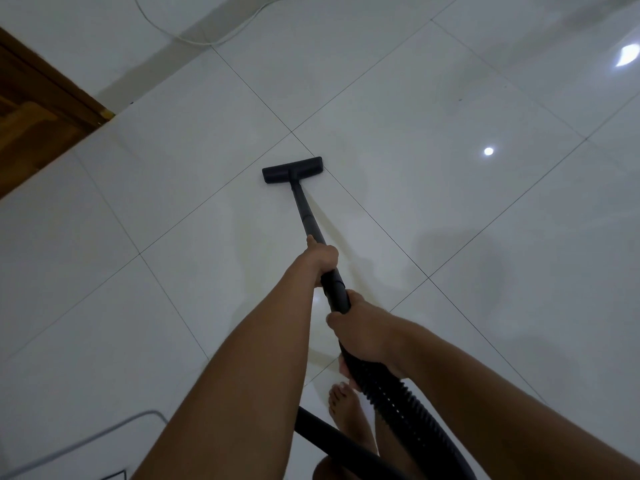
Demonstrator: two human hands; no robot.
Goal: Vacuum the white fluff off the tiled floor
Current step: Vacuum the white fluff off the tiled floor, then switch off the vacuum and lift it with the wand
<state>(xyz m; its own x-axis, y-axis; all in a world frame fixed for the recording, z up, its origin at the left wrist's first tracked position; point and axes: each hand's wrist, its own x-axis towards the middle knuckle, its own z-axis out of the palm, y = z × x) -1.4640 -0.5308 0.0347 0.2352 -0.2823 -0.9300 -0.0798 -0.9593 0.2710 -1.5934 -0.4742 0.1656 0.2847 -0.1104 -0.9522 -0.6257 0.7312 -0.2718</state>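
A black vacuum wand [304, 211] runs from my hands down to a flat black floor nozzle [292, 169], which rests on the glossy white tiled floor [415, 109] near a crossing of grout lines. My left hand [322, 256] is wrapped around the wand higher up the tube. Closer to me, my right hand [360, 332] grips the thick end where the ribbed black hose [398, 407] joins. I cannot make out any white fluff on the tiles around the nozzle.
A brown wooden door and frame [38, 102] stands at the far left. A thin white cable [194, 39] lies along the wall base at the top. My bare foot [349, 417] stands under the hose. A grey cord [86, 434] curves at bottom left.
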